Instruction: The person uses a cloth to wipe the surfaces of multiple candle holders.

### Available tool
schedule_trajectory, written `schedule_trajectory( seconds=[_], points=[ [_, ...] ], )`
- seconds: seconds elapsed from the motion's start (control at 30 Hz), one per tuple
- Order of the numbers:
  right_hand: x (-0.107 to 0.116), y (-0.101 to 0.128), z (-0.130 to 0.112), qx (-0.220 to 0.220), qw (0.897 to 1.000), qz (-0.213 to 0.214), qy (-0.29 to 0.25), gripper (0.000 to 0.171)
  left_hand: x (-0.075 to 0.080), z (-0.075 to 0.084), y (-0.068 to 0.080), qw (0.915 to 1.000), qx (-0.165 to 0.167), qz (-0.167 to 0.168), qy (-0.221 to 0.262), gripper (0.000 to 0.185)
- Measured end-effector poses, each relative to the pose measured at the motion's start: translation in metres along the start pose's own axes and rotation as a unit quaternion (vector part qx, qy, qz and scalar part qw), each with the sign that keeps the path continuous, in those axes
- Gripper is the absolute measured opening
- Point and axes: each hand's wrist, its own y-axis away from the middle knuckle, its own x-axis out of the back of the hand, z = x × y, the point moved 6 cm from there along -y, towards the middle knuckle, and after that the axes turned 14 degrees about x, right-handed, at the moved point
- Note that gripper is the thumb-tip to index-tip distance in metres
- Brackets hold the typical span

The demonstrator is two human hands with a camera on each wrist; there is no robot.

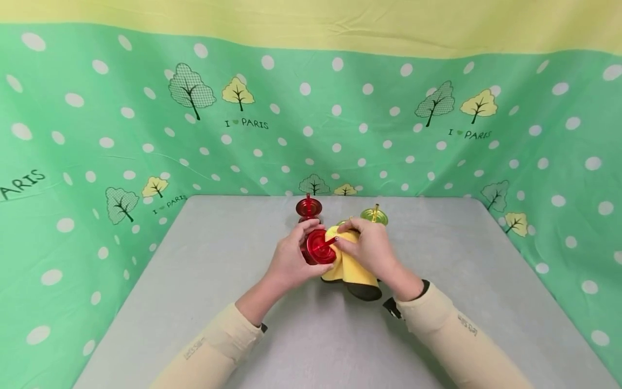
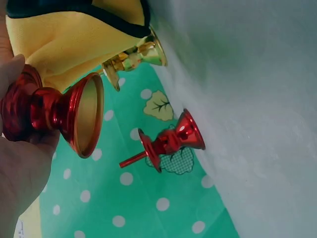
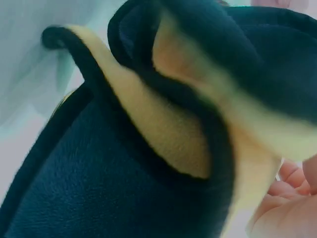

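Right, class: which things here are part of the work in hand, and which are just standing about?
In hand:
- red candlestick, gripped by the left hand
- yellow cloth, held against it by the right hand

Standing about:
- second red candlestick, upright behind the hands
- gold candlestick, upright beside it
- grey table
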Motion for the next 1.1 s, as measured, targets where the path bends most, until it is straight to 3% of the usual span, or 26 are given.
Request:
schedule_trajectory(
  seconds=[0.2, 0.3, 0.43, 0.5, 0.6, 0.73, 0.83, 0.93, 1.1],
  points=[
    [-0.006, 0.006, -0.005, 0.025, 0.998, -0.043, -0.043, 0.015, -0.002, -0.003, -0.001, 0.9995, 0.013, 0.028, -0.011, 0.088],
    [-0.006, 0.009, -0.007, 0.032, 0.997, -0.037, -0.053, 0.016, -0.003, -0.001, 0.000, 0.9989, 0.006, 0.043, -0.019, 0.088],
    [0.000, 0.008, 0.006, -0.021, 0.999, -0.004, -0.033, 0.017, -0.005, 0.003, 0.002, 0.9984, -0.008, 0.050, -0.024, 0.086],
    [-0.001, 0.009, 0.015, -0.066, 0.996, -0.008, -0.051, 0.017, -0.006, 0.003, 0.002, 0.9980, -0.006, 0.058, -0.024, 0.085],
    [-0.008, 0.013, 0.024, -0.129, 0.982, -0.040, -0.135, 0.021, -0.006, 0.002, 0.003, 0.9962, 0.006, 0.084, -0.020, 0.084],
    [-0.021, 0.020, 0.030, -0.202, 0.937, -0.070, -0.275, 0.026, -0.009, 0.003, 0.002, 0.9947, 0.015, 0.101, -0.016, 0.085],
    [-0.022, 0.021, 0.031, -0.222, 0.914, -0.081, -0.331, 0.025, -0.012, 0.004, 0.000, 0.9978, 0.021, 0.063, -0.003, 0.088],
    [-0.016, 0.018, 0.036, -0.225, 0.901, -0.106, -0.356, 0.025, -0.010, 0.002, -0.002, 0.9988, 0.035, -0.020, 0.026, 0.091],
    [-0.009, 0.011, 0.043, -0.197, 0.872, -0.195, -0.403, 0.029, -0.008, 0.002, -0.006, 0.9865, 0.035, -0.152, 0.049, 0.094]
  ],
)
